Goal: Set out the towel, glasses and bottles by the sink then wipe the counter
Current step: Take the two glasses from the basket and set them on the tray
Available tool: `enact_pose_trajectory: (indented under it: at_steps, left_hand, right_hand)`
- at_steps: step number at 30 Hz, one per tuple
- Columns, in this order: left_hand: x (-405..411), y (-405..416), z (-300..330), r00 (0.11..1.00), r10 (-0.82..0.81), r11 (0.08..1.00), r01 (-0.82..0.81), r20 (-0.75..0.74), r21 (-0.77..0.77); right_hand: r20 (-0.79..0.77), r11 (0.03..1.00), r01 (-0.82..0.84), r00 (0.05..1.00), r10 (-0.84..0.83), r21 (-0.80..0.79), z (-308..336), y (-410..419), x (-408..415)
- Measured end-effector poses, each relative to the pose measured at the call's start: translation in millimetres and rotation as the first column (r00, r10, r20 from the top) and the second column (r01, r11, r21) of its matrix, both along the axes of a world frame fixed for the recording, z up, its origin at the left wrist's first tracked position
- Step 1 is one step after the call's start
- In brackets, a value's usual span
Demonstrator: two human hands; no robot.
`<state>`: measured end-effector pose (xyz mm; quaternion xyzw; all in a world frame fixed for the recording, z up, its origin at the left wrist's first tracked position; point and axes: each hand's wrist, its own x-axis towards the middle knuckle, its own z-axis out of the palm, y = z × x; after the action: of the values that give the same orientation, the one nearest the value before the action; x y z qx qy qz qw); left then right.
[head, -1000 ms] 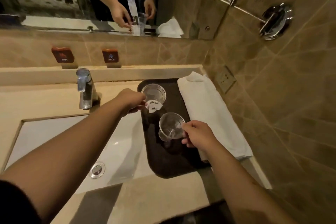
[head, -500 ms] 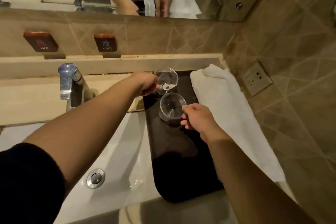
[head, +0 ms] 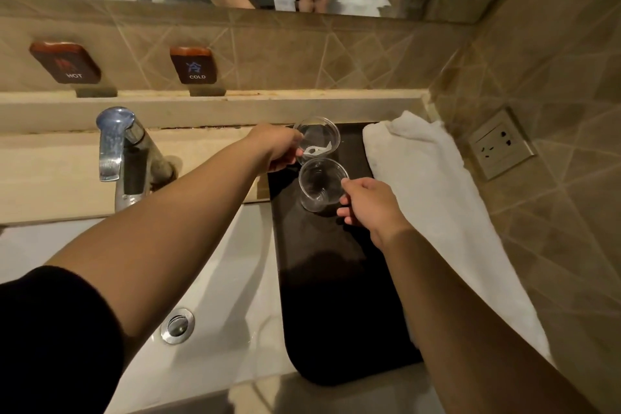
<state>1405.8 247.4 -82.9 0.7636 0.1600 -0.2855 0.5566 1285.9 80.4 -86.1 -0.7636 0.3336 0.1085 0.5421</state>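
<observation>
Two clear glasses stand on a dark tray (head: 336,296) to the right of the sink. My left hand (head: 275,144) grips the rim of the far glass (head: 317,136), which has a small white paper piece at its near edge. My right hand (head: 368,203) holds the side of the near glass (head: 321,183), which touches the far one. A folded white towel (head: 430,198) lies along the tray's right side, against the wall. No bottles are in view.
A chrome faucet (head: 122,151) stands left of the tray, with the white sink basin (head: 215,279) and its drain (head: 177,326) below. HOT and COLD plates (head: 196,65) sit on the back wall under a mirror. A wall socket (head: 500,144) is beside the towel.
Both glasses have moved toward the back of the tray and now stand close together. My view has tilted down and nearer. My hands stay on the glasses.
</observation>
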Motion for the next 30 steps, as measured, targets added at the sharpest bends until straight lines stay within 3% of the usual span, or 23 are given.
enact_pose_trajectory:
  at_steps: [8,19,23,30]
  left_hand:
    - [-7,2,-2,0.998,0.012,0.999,-0.015,0.06,0.046]
    - [-49,32,-1,0.96,-0.129,0.979,0.083,0.248,0.186]
    - [-81,54,0,0.876,-0.365,0.9,0.245,0.314,0.361]
    - [-154,61,18,0.677,-0.691,0.647,0.42,0.255,0.637]
  right_hand:
    - [0.007,1.0,0.005,1.0,-0.005,-0.021,0,2,-1]
    - [0.04,0.991,0.016,0.999,-0.011,-0.134,16,1,-28]
    - [0.008,0.962,-0.064,0.998,0.069,-0.265,27,0,-59]
    - [-0.094,0.877,-0.212,0.977,0.19,-0.43,47,-4,-139]
